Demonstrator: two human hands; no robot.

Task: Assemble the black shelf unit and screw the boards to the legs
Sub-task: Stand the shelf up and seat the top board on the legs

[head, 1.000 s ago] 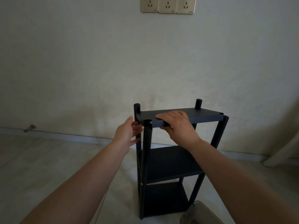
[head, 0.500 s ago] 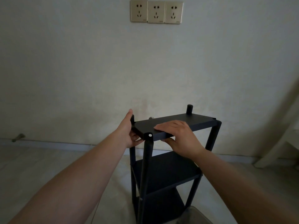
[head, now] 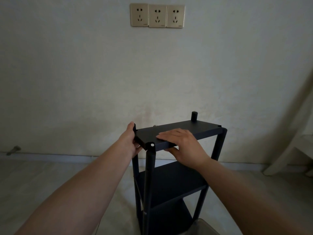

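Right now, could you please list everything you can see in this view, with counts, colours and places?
Shelf unit: one, black, standing on the floor before the wall, three boards.
Top board: one, black, under both hands.
Legs: four, black, at the corners; the far right one pokes above the board.
Screw head: one, pale, near left corner.
Wall sockets: three, golden, high on the wall.
Clear container: one, bottom edge, beside the shelf.
Left hand: grips the board's left end.
Right hand: fingers on top, thumb beneath the front edge.

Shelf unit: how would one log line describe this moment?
left hand: grips top board's end | right hand: grips front edge | shelf unit: upright
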